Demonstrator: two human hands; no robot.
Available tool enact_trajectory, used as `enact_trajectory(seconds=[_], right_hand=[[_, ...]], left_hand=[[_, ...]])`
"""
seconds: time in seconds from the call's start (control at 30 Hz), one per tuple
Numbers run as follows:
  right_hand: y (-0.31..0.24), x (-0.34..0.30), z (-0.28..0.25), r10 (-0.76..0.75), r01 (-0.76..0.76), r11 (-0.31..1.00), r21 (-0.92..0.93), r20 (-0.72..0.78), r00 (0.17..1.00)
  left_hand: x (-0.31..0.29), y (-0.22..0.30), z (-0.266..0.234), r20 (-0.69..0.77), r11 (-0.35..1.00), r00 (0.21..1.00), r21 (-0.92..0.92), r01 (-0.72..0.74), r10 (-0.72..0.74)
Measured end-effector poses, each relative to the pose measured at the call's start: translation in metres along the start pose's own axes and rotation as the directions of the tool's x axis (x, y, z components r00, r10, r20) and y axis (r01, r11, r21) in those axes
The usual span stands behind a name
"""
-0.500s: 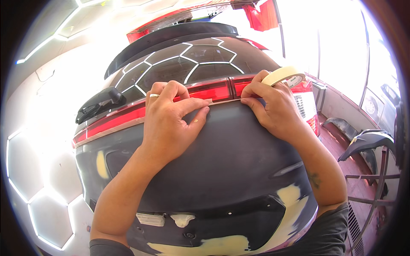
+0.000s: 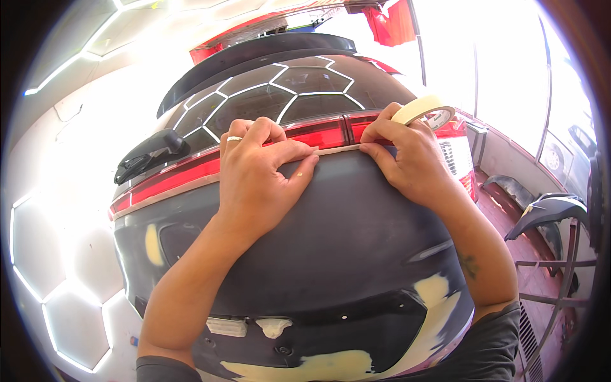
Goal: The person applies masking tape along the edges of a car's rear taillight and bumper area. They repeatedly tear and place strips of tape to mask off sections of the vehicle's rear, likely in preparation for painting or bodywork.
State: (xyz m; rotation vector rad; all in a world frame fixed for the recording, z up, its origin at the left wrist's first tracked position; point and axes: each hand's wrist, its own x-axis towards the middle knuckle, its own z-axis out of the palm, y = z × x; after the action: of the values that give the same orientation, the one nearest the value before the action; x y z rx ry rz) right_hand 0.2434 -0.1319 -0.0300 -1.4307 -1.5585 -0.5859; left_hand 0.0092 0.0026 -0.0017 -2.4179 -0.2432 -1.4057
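A pale strip of masking tape (image 2: 340,151) runs along the lower edge of the red tail light bar (image 2: 315,137), above the dark grey tailgate (image 2: 337,229) of a car. My left hand (image 2: 258,175), with a ring on one finger, is closed, its thumb and forefinger pinched at the strip near the middle of the bar. Farther right, my right hand (image 2: 407,156) pinches the same strip between thumb and forefinger. The cream tape roll (image 2: 410,110) sits at the back of that hand; the fingers partly hide how it is held.
A rear wiper (image 2: 149,153) sticks out at the left below the rear window (image 2: 280,95). Yellowish filler patches (image 2: 331,366) mark the tailgate's lower part. To the right, a dark body panel (image 2: 550,210) rests on a metal stand (image 2: 563,274). Hexagonal lights (image 2: 76,325) line the left wall.
My left hand has shifted slightly to the right along the strip, still pinching. The right hand and the roll have hardly moved.
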Motion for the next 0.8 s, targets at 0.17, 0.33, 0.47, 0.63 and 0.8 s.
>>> enact_trajectory(seconds=[0.17, 0.33, 0.47, 0.63, 0.8], right_hand=[[0.003, 0.0, -0.001, -0.042, 0.042, 0.999, 0.002, -0.023, 0.999], [0.003, 0.001, 0.002, -0.038, 0.038, 0.999, 0.003, -0.017, 0.999], [0.005, 0.001, 0.004, -0.039, 0.039, 0.999, -0.028, -0.032, 0.999], [0.005, 0.001, 0.006, -0.051, 0.046, 0.996, -0.082, -0.053, 0.997], [0.002, -0.001, 0.006, -0.033, 0.024, 0.994, -0.103, -0.089, 0.995]], left_hand=[[0.002, 0.003, 0.006, -0.04, 1.0, 0.999, 0.026, 0.014, -0.013], [0.004, -0.001, 0.006, -0.058, 0.997, 0.998, 0.076, -0.028, 0.033], [0.007, 0.002, 0.004, -0.023, 0.996, 0.999, 0.084, -0.026, 0.028], [0.011, 0.006, 0.001, -0.021, 0.991, 0.997, 0.117, -0.07, 0.073], [0.021, 0.011, -0.003, 0.052, 0.977, 0.995, 0.189, -0.098, 0.09]])
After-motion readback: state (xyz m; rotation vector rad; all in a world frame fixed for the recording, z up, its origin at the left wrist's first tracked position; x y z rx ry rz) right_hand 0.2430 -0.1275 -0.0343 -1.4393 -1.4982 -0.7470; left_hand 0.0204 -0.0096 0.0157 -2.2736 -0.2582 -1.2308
